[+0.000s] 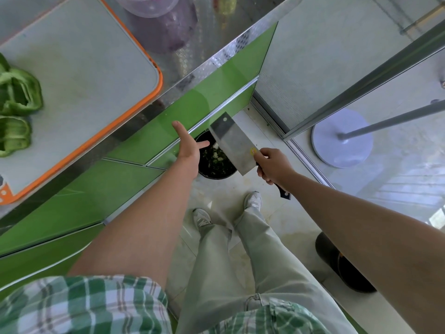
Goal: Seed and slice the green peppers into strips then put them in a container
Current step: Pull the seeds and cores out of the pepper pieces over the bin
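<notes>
Opened green pepper pieces (16, 97) lie at the left edge of the grey cutting board (79, 75) with the orange rim. Down by the floor, my right hand (273, 166) grips the dark handle of a cleaver (232, 143), whose blade hangs over a black bin (214, 165) holding pale and green pepper scraps. My left hand (187, 145) is stretched out flat with straight fingers over the bin's left rim, beside the blade, and holds nothing.
A clear plastic container (154, 6) stands on the steel counter behind the board. Green cabinet fronts (149, 131) run under the counter edge. A round white stand base (342, 138), a dark object (342, 263) on the floor and my own feet are nearby.
</notes>
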{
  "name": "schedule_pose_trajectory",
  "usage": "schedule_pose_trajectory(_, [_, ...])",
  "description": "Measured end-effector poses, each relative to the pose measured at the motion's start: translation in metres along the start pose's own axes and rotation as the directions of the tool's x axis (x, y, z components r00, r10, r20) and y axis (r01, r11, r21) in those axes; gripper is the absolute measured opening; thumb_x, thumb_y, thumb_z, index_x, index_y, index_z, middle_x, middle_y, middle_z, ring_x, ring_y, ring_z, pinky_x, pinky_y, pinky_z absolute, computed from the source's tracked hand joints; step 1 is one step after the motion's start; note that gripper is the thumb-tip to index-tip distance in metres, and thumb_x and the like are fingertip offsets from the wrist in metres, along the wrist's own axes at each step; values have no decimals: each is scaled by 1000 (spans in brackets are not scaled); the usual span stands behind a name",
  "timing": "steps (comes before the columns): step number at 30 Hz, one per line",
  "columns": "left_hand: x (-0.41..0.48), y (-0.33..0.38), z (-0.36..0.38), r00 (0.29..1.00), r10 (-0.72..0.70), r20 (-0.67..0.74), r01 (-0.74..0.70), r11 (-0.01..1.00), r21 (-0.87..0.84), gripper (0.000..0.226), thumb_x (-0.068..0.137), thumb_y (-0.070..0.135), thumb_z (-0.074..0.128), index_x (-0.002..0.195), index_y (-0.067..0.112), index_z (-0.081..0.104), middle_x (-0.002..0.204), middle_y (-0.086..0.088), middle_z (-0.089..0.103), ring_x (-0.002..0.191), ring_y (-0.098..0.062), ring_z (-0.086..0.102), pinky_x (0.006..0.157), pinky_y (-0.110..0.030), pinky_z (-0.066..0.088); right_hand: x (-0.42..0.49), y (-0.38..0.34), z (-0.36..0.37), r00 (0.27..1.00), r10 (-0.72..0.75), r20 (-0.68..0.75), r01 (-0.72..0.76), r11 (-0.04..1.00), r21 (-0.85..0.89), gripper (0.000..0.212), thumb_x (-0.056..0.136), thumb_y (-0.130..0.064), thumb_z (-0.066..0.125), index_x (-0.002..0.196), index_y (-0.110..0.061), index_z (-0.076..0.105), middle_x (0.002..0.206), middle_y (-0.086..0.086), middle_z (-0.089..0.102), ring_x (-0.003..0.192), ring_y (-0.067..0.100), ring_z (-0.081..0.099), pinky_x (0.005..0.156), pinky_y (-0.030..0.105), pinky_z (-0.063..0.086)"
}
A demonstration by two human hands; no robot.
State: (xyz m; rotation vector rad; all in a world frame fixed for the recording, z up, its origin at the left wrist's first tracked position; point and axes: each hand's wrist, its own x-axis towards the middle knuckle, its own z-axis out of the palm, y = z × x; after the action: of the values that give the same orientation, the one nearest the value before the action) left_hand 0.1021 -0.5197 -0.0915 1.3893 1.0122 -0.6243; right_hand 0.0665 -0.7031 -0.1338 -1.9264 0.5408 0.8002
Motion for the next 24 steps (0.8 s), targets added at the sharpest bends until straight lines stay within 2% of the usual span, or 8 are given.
schedule_pose_trajectory(9, [-5,6,-1,1000,-23,8,23,999,-23,91,92,71,-4,151,12,31,156,-13,33,150,-31,8,118,-50,-7,-2,0,-4,999,-7,31,7,1000,18,41,97,-40,47,71,-9,51,53,9,52,39,18,34,39,21,32])
schedule_pose_trajectory(12, [-1,4,-1,1000,-9,11,9,1000,-10,91,92,70,-6,151,11,31,153,-14,39,150,-28,13,117,-51,-8,-1,0,-5,1000,6,-11,-6,999,-53,35,97,-34,45,72,-11,52,55,9,54,39,18,36,38,20,33])
schedule_pose_trajectory(14, [3,2,-2,1000,-8,0,8,1000,-18,90,92,70,-4,151,12,30,152,-12,41,150,-27,13,118,-51,-9,0,0,-6,1000,-3,-31,3,1000,-3,36,98,-35,45,72,-10,52,55,10,54,39,18,36,37,20,33])
schedule_pose_trajectory(17, [8,0,-3,999,-14,38,14,1000,-13,88,93,70,-3,150,13,34,153,-12,39,149,-29,15,119,-49,-1,-1,-2,-4,1000,-15,8,16,1000,-16,37,97,-37,47,74,-8,54,53,9,53,39,18,36,38,21,33])
schedule_pose_trajectory(19, [13,-1,-3,998,34,51,-37,998,45,78,98,63,3,148,14,36,143,-12,52,144,-26,27,120,-48,7,-1,-3,-4,999,-16,-45,13,999,-52,35,96,-35,47,75,-9,56,53,8,54,40,18,37,38,20,33])
schedule_pose_trajectory(20, [15,-2,-5,995,87,40,-91,990,109,68,102,57,13,143,13,44,129,-10,64,136,-24,39,118,-46,15,-1,-3,-5,997,-27,-75,25,999,-26,36,96,-37,47,74,-10,55,52,7,53,39,18,37,38,20,33])
schedule_pose_trajectory(22, [22,-2,-11,968,252,2,-242,927,285,36,100,37,40,99,17,69,88,-2,73,100,-21,58,98,-37,38,-4,-9,-8,994,-70,-88,77,994,71,40,96,-40,47,68,-12,50,50,8,51,37,18,35,38,20,31])
schedule_pose_trajectory(24, [25,-1,-16,901,433,-41,-369,810,455,32,90,25,52,62,17,64,63,2,66,67,-18,57,75,-35,48,-10,-19,-14,989,-126,-72,134,984,118,42,97,-37,47,65,-9,49,48,9,49,34,17,33,37,19,30])
